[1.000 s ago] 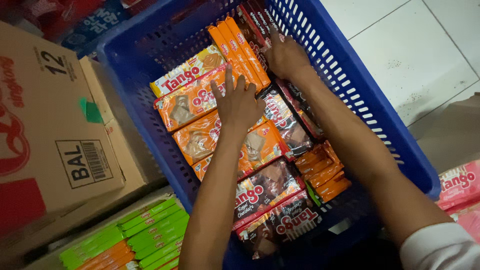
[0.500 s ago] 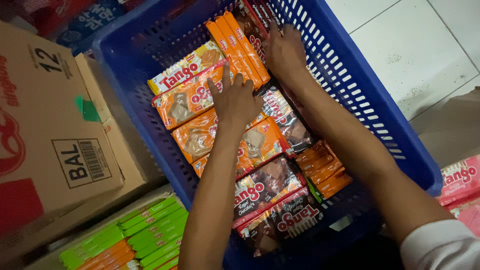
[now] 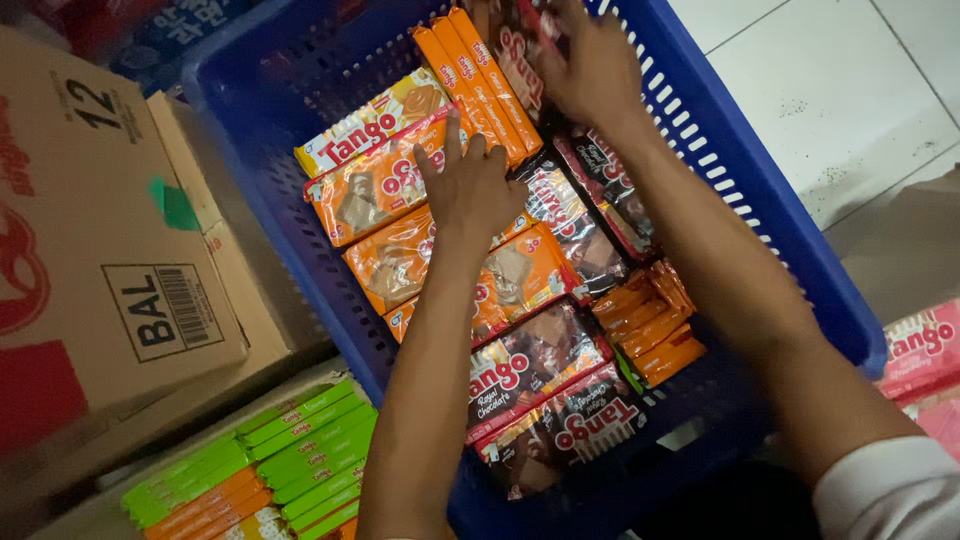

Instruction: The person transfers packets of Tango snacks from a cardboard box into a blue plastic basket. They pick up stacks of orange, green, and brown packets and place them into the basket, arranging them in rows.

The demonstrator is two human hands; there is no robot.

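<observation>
Packets fill the view from its near edge: green and orange slim snack bars (image 3: 270, 465) lie in tight rows in a tray at lower left, just beside the big cardboard box (image 3: 110, 270) that stands against the blue plastic basket (image 3: 790, 250). Your two bare arms reach over the basket's near rim, and your white sleeve (image 3: 890, 490) shows at lower right. Inside the basket, nearest you, dark brown chocolate wafer packs (image 3: 545, 395) lie overlapping, with a small stack of orange bars (image 3: 650, 320) wedged between them and the right wall. Further in, orange wafer packs (image 3: 400, 230) lie side by side along the left wall, and your left hand (image 3: 470, 185) rests flat on them, fingers spread and pointing away from you, pinching nothing. Beyond it, a bundle of long orange bars (image 3: 480, 80) leans tilted across the far end, touching the topmost orange pack. More dark packs (image 3: 600, 190) run along the right side under your right forearm. Your right hand (image 3: 590, 65) is at the far end, against the right wall, fingers curled over a dark brown pack (image 3: 515, 50); whether it grips that pack or only presses on it cannot be told, as the frame is blurred there. Pink packets (image 3: 925, 350) lie outside the basket at right, on the white tiled floor (image 3: 830, 90).
</observation>
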